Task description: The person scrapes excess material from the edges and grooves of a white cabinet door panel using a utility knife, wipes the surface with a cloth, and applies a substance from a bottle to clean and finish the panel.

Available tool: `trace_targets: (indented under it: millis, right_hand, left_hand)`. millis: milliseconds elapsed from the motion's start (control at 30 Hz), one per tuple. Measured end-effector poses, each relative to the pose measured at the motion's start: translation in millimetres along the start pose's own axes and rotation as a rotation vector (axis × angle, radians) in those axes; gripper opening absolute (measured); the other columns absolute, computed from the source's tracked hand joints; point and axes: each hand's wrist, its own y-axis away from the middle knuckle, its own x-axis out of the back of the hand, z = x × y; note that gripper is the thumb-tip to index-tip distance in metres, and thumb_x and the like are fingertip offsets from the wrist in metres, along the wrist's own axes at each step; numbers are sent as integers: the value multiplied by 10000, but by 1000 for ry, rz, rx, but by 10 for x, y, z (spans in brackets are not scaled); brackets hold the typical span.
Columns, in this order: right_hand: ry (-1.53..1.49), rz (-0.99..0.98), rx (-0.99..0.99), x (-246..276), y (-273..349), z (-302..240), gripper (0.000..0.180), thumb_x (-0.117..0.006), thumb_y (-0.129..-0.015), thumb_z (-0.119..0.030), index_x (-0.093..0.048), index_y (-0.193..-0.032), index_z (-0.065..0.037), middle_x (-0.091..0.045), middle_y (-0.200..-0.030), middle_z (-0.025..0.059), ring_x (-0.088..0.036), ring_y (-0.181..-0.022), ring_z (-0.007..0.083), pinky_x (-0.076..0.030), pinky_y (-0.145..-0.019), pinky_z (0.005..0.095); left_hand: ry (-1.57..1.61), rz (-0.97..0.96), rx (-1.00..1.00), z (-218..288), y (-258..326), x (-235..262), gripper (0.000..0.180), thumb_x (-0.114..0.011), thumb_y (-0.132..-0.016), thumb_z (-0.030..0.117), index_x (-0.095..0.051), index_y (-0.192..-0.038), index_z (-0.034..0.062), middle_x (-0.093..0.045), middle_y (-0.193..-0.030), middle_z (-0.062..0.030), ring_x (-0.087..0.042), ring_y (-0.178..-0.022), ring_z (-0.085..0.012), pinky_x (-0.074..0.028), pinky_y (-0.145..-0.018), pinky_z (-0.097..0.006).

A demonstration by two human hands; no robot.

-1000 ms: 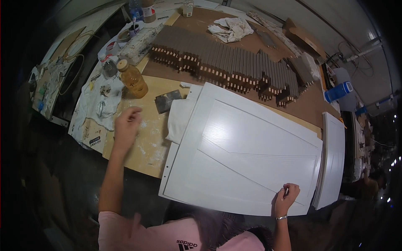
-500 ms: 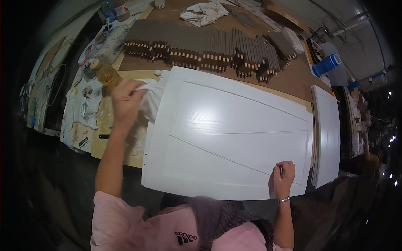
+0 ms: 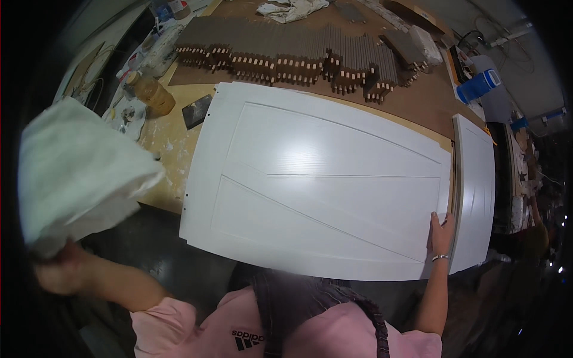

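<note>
A white panel (image 3: 310, 209) with grooved lines on its face lies flat in front of me, its near edge by my body. My left hand (image 3: 59, 268), blurred, is raised off to the left, well apart from the panel. It is closed on a white cloth (image 3: 83, 164) that billows above it and hides part of the fingers. At the panel's right edge rests my right hand (image 3: 441, 234), with a bracelet on the wrist. Its thumb lies on the face and the other fingers, partly hidden, are at the edge.
A second white panel (image 3: 474, 197) stands close on the right. Beyond lie rows of dark brown strips (image 3: 280, 51) with pale pegs. A jar of amber liquid (image 3: 152, 94) and a dark flat plate (image 3: 197, 111) sit at left. A blue jug (image 3: 477, 86) is at the far right.
My left hand has swung the cloth left and nearer, away from the panel's left edge, uncovering the dark plate. My right hand has moved from the panel's face to its right edge.
</note>
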Motion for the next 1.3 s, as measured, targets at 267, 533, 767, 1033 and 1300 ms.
trace_targets:
  millis: [267,533,767,1033,1300]
  right_hand:
    - [-39,107,-8,155,42,147,395,-722,-910,-243,-536,-1104,46,-617,-997,155,-571,-932,260,-459,-886,370]
    - [-85,76,40,-18,15,93,393,-711,-922,-267,-526,-1074,45,-609,-978,169,-572,-916,279,-462,-886,378]
    - [-30,81,-5,0,56,5,440,-708,-924,-279,-513,-1135,54,-628,-998,203,-595,-913,298,-477,-866,398]
    - [-63,56,10,-32,91,-152,431,-701,-922,-274,-507,-1120,57,-656,-972,223,-633,-884,348,-494,-826,417]
    - [-109,118,64,23,91,51,478,-699,-919,-296,-503,-1153,72,-652,-983,246,-633,-897,363,-493,-828,429]
  left_hand:
    - [-1051,-848,-32,-1196,1622,-1334,283,-697,-670,-17,-713,-944,54,-581,-1022,-122,-579,-1008,-287,-452,-914,-373]
    - [-1377,-689,-107,-2166,1922,-963,168,-676,-747,-22,-678,-897,53,-612,-957,-110,-594,-914,-322,-482,-781,-406]
    - [-1466,-827,-139,-2097,2052,-917,135,-670,-789,-14,-666,-908,50,-632,-978,-102,-628,-837,-324,-517,-715,-402]
    - [-757,-1115,69,-2127,3344,-1857,204,-747,-726,34,-715,-927,51,-617,-883,-110,-615,-666,-243,-506,-587,-336]
    - [-1115,-1212,-320,-2796,2577,-1958,258,-696,-694,-5,-690,-937,81,-648,-997,-51,-603,-878,-283,-499,-756,-394]
